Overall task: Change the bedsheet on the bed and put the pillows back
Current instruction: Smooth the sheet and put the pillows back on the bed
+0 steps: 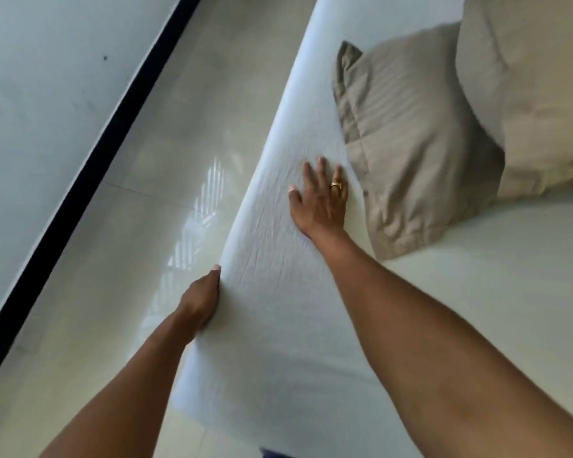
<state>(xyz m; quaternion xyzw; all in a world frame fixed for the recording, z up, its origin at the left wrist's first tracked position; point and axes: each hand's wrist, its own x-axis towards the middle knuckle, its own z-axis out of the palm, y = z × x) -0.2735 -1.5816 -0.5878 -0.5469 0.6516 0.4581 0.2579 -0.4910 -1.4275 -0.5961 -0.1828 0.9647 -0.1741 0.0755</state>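
My right hand (pixel 321 200) lies flat and released on the white bedsheet (pixel 278 292), fingers straight, the ring (pixel 335 185) uppermost, pressing the cloth near the side of the bed. My left hand (pixel 201 299) is at the very edge: the thumb sits on top and the fingers go down the side out of sight, so I cannot tell whether they pinch the cloth or only push against it. Fine creases run across the sheet between the two hands. Just beside my right fingertips lies the nearer pillow (pixel 411 133), beige and striped, with the second pillow (pixel 536 94) leaning on it behind. Below the edge is the glossy floor (pixel 146 226).

I judge this to be smoothing and tucking. The risk is dragging (cotton slides easily): a hard pull from the left hand could bunch the sheet under my right palm, and a wide sweep would shove the nearer pillow askew.
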